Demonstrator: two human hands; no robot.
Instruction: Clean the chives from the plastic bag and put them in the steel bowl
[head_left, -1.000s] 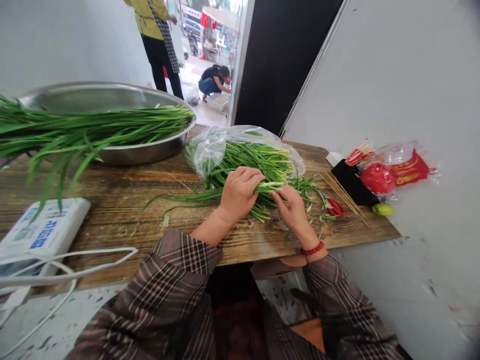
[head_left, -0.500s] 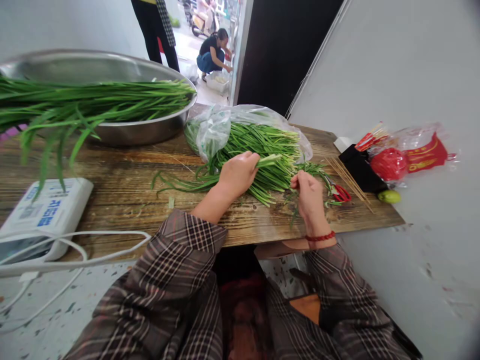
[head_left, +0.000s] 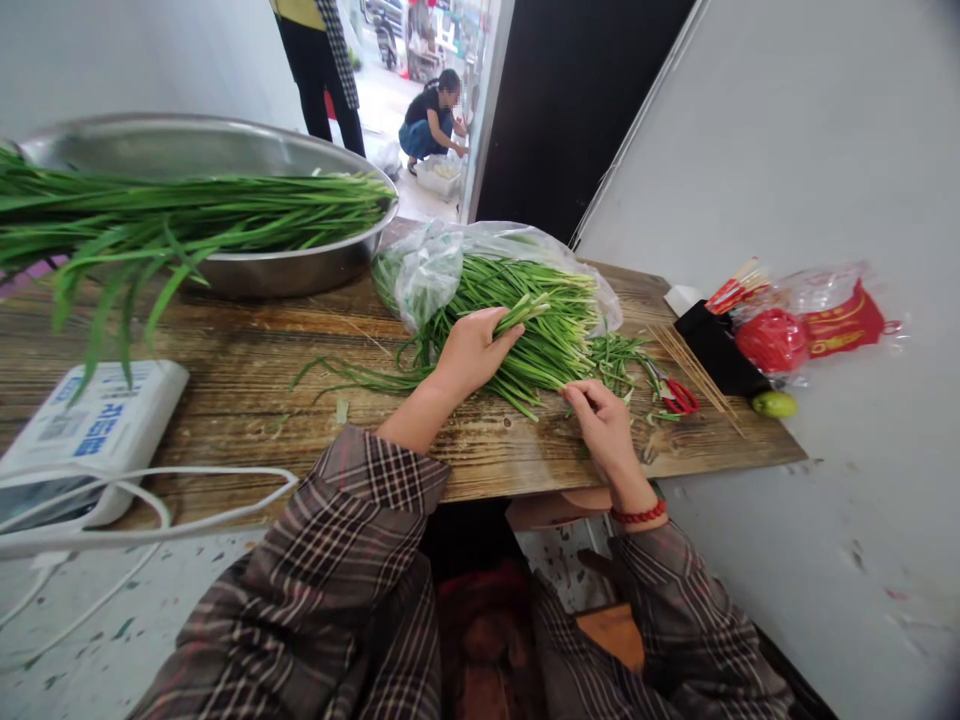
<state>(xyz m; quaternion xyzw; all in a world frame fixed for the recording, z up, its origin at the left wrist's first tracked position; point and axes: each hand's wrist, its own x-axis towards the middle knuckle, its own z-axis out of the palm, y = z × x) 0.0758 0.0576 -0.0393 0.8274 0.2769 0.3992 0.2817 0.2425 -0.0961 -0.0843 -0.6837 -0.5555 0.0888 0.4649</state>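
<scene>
My left hand (head_left: 474,352) is wrapped round a small bunch of green stalks (head_left: 527,309), pale ends pointing right. Behind it a heap of green stalks (head_left: 540,295) lies partly inside a clear plastic bag (head_left: 431,270). My right hand (head_left: 602,418), with a red bracelet at the wrist, pinches the pale end of a stalk at the heap's lower right edge. Loose green trimmings (head_left: 619,360) lie just beyond it, beside red-handled scissors (head_left: 680,397).
A steel basin (head_left: 292,268) with long green leaves stands at the back left of the wooden table (head_left: 247,345). A white box (head_left: 105,430) and cables are at left. Thin sticks (head_left: 694,372), a black holder (head_left: 716,350) and a green fruit (head_left: 774,404) sit at right. Two people are beyond.
My right hand has moved down and left, from beside the trimmings to a stalk end of the heap. My left hand still holds its bunch, now tilted more upward. The view has shifted slightly.
</scene>
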